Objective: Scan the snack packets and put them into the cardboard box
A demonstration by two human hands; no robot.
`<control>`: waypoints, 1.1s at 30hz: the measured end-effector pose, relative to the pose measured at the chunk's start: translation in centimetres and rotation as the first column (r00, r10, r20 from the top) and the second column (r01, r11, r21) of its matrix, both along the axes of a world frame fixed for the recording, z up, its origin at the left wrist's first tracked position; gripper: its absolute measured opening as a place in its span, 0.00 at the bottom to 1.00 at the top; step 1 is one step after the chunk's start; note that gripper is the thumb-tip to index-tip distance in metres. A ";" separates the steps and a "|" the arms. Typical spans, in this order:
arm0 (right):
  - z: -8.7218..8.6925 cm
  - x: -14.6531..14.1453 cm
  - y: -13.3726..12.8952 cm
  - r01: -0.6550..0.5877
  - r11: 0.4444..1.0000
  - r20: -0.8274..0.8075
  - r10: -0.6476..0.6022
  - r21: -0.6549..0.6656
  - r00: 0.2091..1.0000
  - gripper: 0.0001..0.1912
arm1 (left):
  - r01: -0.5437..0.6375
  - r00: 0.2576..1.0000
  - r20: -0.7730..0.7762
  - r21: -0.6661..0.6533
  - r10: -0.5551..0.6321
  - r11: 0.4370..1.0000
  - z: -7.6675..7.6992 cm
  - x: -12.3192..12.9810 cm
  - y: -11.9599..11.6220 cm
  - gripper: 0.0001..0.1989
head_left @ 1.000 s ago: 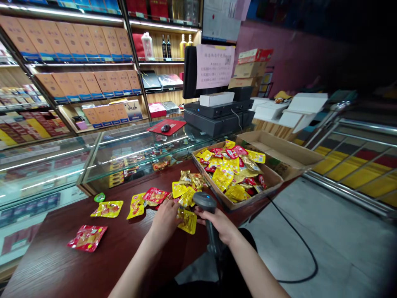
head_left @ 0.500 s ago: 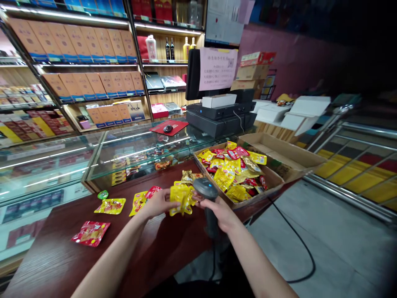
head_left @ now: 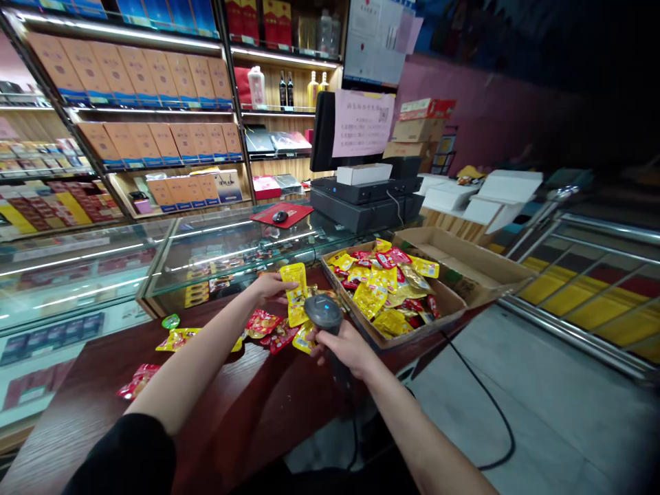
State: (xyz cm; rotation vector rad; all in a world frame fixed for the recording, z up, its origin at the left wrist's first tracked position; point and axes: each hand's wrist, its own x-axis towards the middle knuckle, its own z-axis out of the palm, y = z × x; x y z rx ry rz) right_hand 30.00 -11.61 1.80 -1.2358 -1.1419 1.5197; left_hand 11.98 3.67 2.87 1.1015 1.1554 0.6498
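My left hand grips a yellow snack packet, raised upright above the counter. In my right hand is a black barcode scanner, its head close to that packet's lower right. Another yellow packet shows beside my right fingertips; whether they touch it I cannot tell. Red snack packets lie on the counter below my left hand. Farther left are a yellow packet, a red packet partly behind my left forearm, and a small green item.
An open cardboard box full of red and yellow packets stands to the right. Behind are a glass display case, a mouse and a monitor. The scanner's cable loops over the floor; a metal railing is at right.
My left hand has moved up and away from me, now with a yellow packet held upright. The scanner has shifted slightly left. Red packets have come into sight below my left hand.
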 end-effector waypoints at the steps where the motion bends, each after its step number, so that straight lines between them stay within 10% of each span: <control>1: -0.1 -0.2 -0.3 -0.005 1.000 0.020 0.005 -0.010 1.000 0.05 | 0.007 1.000 -0.009 -0.004 -0.007 1.000 0.2 0.1 0.2 0.24; 24: -0.7 -0.6 -1.1 0.048 0.999 0.106 -0.050 0.025 0.993 0.05 | 0.085 0.995 0.053 -0.025 -0.083 0.996 -0.3 0.6 1.1 0.26; 29: 0.6 0.4 0.6 0.202 0.950 -0.058 -0.194 0.240 0.979 0.13 | 0.124 0.992 0.038 -0.075 -0.121 0.990 0.7 0.9 -0.1 0.24; 33: 2.1 1.7 3.3 0.258 0.961 -0.128 -0.246 0.096 0.961 0.13 | 0.219 0.974 0.069 -0.076 -0.214 0.973 1.5 1.4 -1.0 0.23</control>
